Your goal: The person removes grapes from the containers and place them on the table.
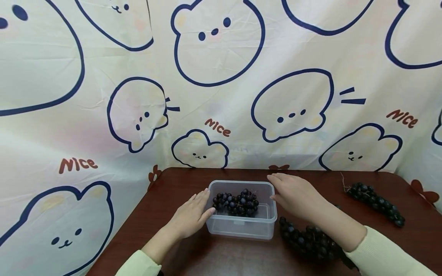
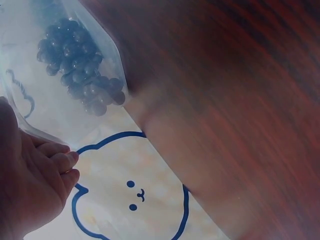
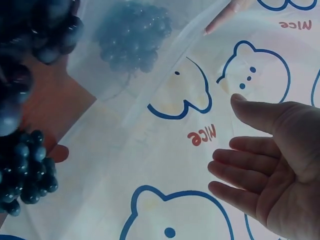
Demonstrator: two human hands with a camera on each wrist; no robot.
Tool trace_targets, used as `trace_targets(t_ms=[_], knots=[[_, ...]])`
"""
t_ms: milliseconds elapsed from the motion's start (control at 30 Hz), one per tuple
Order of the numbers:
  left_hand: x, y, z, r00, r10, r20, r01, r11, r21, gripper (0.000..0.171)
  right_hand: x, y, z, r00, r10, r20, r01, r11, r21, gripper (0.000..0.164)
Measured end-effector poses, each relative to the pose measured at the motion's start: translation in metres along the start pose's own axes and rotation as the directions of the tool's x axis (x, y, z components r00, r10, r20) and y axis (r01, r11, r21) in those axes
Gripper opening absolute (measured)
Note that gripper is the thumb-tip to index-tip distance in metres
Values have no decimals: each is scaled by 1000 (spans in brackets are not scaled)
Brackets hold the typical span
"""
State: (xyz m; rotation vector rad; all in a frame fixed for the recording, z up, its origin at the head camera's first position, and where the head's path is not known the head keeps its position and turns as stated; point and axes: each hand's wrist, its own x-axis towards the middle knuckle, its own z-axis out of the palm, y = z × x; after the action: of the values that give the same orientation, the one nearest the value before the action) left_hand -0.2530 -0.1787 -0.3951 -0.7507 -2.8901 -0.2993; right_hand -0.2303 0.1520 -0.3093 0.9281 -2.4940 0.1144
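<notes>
A clear plastic container [image 1: 238, 229] with a bunch of dark grapes [image 1: 237, 204] inside stands uncovered on the table. At its left side is my left hand [image 1: 189, 215], fingers extended along the wall, the thumb at the near left corner. The left wrist view shows this hand [image 2: 40, 185] against the container's rim. My right hand [image 1: 298, 194] hovers by the far right corner with fingers stretched out. In the right wrist view that hand [image 3: 265, 170] holds nothing, and a gap separates it from the container [image 3: 82, 75].
Under my right forearm lies a big bunch of dark grapes [image 1: 307, 241], partly hidden. Another long bunch [image 1: 376, 203] with a thin stem lies toward the right end of the brown table [image 1: 221, 260]. A cartoon-printed curtain [image 1: 238, 99] hangs right behind the table.
</notes>
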Motion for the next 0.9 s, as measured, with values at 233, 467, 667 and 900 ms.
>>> trace_targets(t_ms=[233, 467, 667, 900], knots=[[-1, 0, 0, 1000, -9, -1, 9, 1000, -3, 67, 27, -2, 13, 999, -36, 41, 36, 999, 13, 49], [0, 0, 0, 1000, -11, 0, 11, 1000, 0, 67, 50, -3, 26, 988, -11, 155, 3, 999, 54, 48], [0, 0, 1, 1000, -12, 7, 12, 1000, -7, 68, 69, -8, 41, 963, -20, 270, -4, 996, 89, 45], [1, 0, 2, 1000, -12, 1, 12, 1000, 3, 68, 85, -18, 59, 941, -75, 331, 35, 992, 124, 43]])
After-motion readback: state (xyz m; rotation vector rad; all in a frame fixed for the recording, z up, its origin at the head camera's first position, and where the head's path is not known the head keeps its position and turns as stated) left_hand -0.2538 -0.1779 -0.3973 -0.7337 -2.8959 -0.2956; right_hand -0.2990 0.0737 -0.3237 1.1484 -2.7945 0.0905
